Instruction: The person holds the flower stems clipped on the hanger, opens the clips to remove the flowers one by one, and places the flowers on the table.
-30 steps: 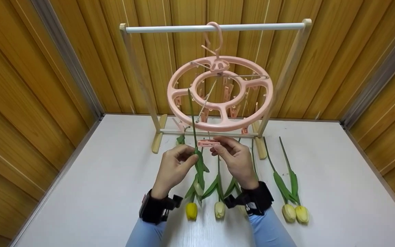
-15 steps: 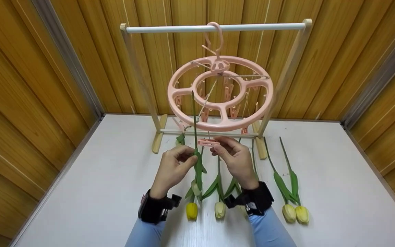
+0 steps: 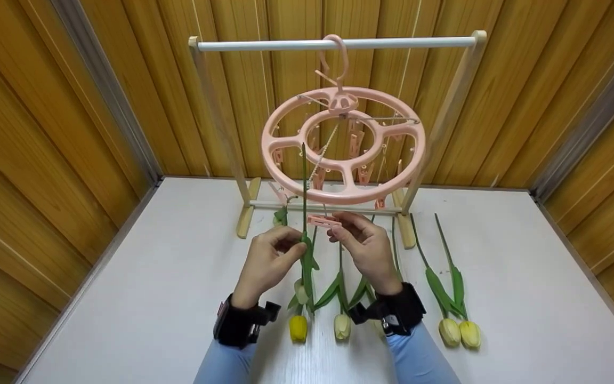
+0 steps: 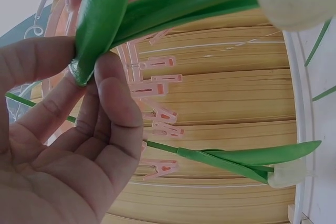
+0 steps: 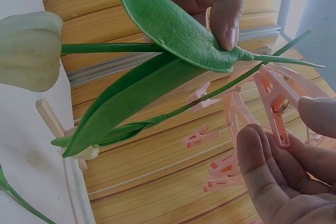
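My left hand [image 3: 297,244] pinches a pale tulip [image 3: 301,292] by its green stem [image 3: 304,176], bloom down, with the stem end reaching up to the pink round clip hanger [image 3: 343,144]. In the left wrist view my thumb and fingers [image 4: 107,93] close on the stem where a leaf [image 4: 102,14] starts. My right hand [image 3: 337,224] holds a pink clip [image 3: 323,220] that hangs from the hanger, just right of the stem. The right wrist view shows that clip [image 5: 275,103] between my fingertips [image 5: 262,166], close to the stem and leaf [image 5: 173,24].
The hanger hooks on the white bar [image 3: 392,42] of a wooden rack [image 3: 245,210] at the back of the white table [image 3: 525,277]. Several tulips lie on the table, a yellow one [image 3: 297,326] between my wrists and two [image 3: 459,330] at the right. Wooden walls enclose three sides.
The stem in my left hand has swung slightly right and more upright, nearer the clip. Both hands have stayed almost in place.
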A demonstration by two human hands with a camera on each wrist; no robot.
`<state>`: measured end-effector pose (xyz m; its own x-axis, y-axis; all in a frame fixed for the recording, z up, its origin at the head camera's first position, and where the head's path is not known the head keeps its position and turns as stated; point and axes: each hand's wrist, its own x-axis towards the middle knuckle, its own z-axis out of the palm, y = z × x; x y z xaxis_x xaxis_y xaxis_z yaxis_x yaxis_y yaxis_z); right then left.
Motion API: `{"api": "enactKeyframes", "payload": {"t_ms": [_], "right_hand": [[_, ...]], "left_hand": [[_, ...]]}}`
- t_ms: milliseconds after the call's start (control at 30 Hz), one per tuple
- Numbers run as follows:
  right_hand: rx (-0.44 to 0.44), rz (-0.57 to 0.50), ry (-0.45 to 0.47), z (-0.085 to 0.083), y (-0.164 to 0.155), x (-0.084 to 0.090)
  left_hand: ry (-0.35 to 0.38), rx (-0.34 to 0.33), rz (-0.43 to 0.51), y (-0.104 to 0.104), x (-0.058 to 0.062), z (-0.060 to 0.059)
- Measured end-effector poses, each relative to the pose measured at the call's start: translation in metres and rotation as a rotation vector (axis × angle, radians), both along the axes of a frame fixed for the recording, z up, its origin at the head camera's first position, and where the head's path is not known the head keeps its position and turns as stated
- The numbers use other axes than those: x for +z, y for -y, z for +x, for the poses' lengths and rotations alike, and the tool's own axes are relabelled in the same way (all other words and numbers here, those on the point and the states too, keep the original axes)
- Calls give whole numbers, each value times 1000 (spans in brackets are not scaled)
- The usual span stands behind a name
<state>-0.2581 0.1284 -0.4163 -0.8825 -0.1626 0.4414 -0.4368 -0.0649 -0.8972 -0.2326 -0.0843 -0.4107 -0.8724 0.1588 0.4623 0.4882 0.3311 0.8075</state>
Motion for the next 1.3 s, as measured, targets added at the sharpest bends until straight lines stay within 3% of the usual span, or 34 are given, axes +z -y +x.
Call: {"api": "enactKeyframes", "payload": {"t_ms": [500, 933, 1300], "right_hand": [[11, 9, -5, -1, -2, 0], [30, -48, 29, -3, -2, -1], [17, -11, 40, -5, -3, -1]], "left_hand": [[4, 11, -24, 4, 1, 0], [-29, 26, -20, 6, 3, -1], [-52, 29, -11, 10, 6, 1]]}}
